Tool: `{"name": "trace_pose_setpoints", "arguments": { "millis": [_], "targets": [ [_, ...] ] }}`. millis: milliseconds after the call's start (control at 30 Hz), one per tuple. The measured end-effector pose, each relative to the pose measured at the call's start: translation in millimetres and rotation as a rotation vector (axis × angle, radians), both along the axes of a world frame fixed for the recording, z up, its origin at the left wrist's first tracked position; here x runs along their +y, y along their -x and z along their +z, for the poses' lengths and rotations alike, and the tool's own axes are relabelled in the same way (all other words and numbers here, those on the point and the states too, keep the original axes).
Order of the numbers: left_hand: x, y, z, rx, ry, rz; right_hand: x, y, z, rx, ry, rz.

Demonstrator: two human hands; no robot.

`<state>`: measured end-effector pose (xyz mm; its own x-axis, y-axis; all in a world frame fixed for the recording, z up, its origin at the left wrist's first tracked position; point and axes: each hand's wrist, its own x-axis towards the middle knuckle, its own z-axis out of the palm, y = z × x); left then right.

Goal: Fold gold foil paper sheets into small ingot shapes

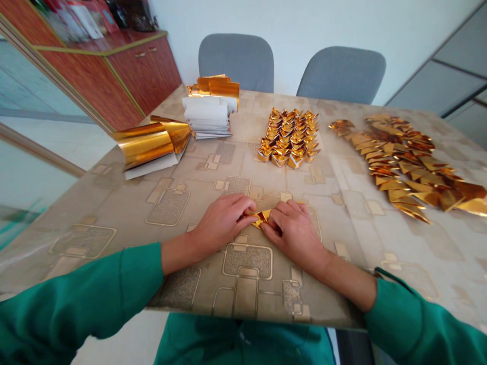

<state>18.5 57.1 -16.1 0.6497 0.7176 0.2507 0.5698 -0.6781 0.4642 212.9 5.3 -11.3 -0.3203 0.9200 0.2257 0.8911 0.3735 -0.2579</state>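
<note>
Between my two hands, low over the patterned tablecloth, is a small piece of folded gold foil paper (262, 219). My left hand (227, 217) pinches its left end between thumb and fingers. On the right end, my right hand (294, 228) closes with thumb and curled fingers. Most of the piece is hidden by the fingers; only its shiny middle shows. Beyond the hands stand rows of finished-looking folded gold foil ingots (291, 137). Off to the right spreads a heap of flatter folded gold pieces (407, 162).
At the back left stands a stack of gold and white paper sheets (209, 114). Nearer, curled gold sheets (148, 144) lie by the table's (182, 284) left edge. Two grey chairs (236, 61) stand behind the table. A reddish wooden cabinet (140, 71) is at the far left.
</note>
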Motion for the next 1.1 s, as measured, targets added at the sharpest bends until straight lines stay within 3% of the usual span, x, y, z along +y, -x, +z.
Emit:
{"name": "trace_pose_setpoints", "arguments": {
  "millis": [533, 633, 767, 900, 1100],
  "targets": [
    [3.1, 4.8, 3.4, 0.065, -0.096, -0.072, 0.4, 4.2, -3.5, -0.138, -0.062, -0.018],
    [-2.0, 8.2, 4.9, 0.118, -0.243, -0.09, 0.3, 4.7, -5.1, -0.128, -0.073, -0.039],
    [-16.8, 17.6, 11.2, 0.245, -0.509, -0.219, 0.2, 5.5, -7.3, -0.128, -0.095, -0.047],
    [-25.9, 25.8, 12.5, 0.324, -0.472, -0.248, 0.3, 6.1, -8.3, -0.136, -0.1, -0.051],
    [-22.8, 37.3, 3.5, 0.243, -0.37, -0.12, -0.5, 5.8, -5.9, -0.114, -0.046, -0.089]
  ]
}}
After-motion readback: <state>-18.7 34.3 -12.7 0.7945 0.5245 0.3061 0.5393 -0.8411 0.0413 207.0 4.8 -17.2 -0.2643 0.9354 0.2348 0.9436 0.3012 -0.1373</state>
